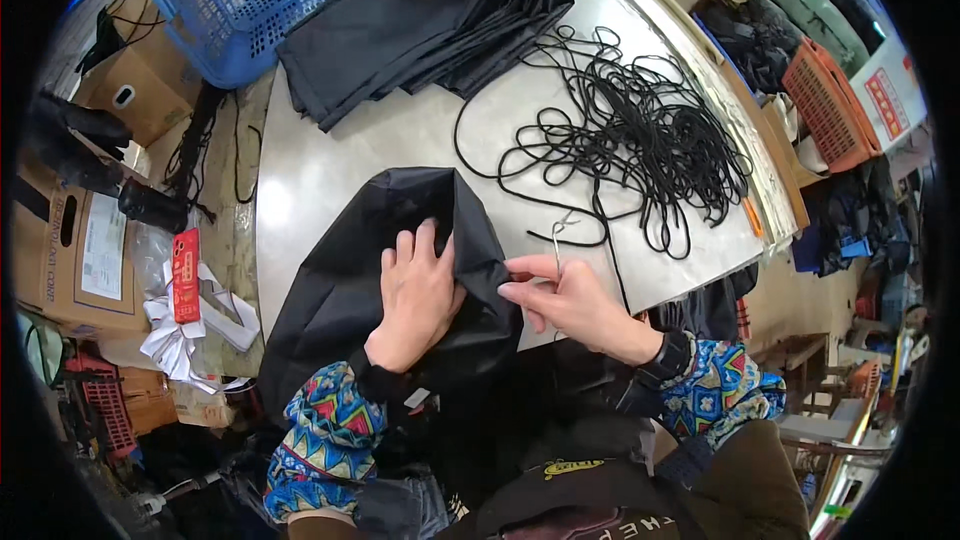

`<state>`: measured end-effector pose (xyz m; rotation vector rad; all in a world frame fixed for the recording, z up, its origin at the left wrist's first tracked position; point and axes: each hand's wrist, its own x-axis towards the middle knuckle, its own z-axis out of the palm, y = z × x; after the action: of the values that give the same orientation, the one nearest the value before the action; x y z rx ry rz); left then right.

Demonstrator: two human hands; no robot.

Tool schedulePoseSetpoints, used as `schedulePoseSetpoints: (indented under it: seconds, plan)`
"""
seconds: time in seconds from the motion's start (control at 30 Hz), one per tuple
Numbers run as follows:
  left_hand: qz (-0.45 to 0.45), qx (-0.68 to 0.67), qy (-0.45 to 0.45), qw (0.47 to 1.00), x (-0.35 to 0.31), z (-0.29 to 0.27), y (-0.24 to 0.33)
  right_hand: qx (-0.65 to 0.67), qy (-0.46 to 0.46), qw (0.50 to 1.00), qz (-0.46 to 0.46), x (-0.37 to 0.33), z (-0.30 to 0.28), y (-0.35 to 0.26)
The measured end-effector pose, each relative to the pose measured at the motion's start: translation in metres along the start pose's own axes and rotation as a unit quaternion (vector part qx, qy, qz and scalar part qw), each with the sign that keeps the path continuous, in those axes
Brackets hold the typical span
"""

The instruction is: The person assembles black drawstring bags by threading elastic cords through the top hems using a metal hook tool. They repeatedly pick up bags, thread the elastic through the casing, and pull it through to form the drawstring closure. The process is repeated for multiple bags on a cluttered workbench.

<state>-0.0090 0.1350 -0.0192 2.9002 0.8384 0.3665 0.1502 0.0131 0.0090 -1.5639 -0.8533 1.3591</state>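
A black fabric bag (335, 270) lies bunched on the near part of the pale table, its mouth partly spread. My left hand (415, 285) rests on the cloth at the mouth, back up, fingers apart; a fold partly hides its fingertips and thumb. On the right, my right hand (578, 305) is closed, thumb and forefinger pinching the edge of the bag. A thin metal tool (558, 240) with a looped end stands out above the right forefinger; whether that hand grips it I cannot tell. A long black cord (640, 135) lies in a loose tangle beyond the right hand.
A stack of black fabric pieces (420, 35) covers the table's far side, beside a blue plastic basket (235, 15). An orange-handled tool (752, 218) lies at the right edge. Cardboard boxes (95, 250) and a red phone-shaped item (186, 275) are on the left.
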Motion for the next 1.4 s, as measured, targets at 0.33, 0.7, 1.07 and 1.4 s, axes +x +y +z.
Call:
schedulePoseSetpoints:
  seconds: [0.33,0.7,1.07,1.4]
  plan:
    - [-0.013,-0.026,-0.003,1.000,-0.005,0.015,-0.006,-0.078,-0.014,0.996,-0.043,0.013,0.007,-0.001]
    - [0.014,0.020,-0.043,0.999,-0.008,0.029,-0.010,-0.300,0.110,0.916,-0.242,0.023,0.015,0.016]
    - [-0.038,-0.186,0.056,0.980,0.004,0.005,-0.037,-0.065,0.186,0.980,-0.026,0.004,-0.050,0.020]
    - [-0.043,-0.236,0.309,0.920,0.013,-0.020,-0.049,0.040,0.168,0.985,-0.017,0.007,-0.056,0.038]
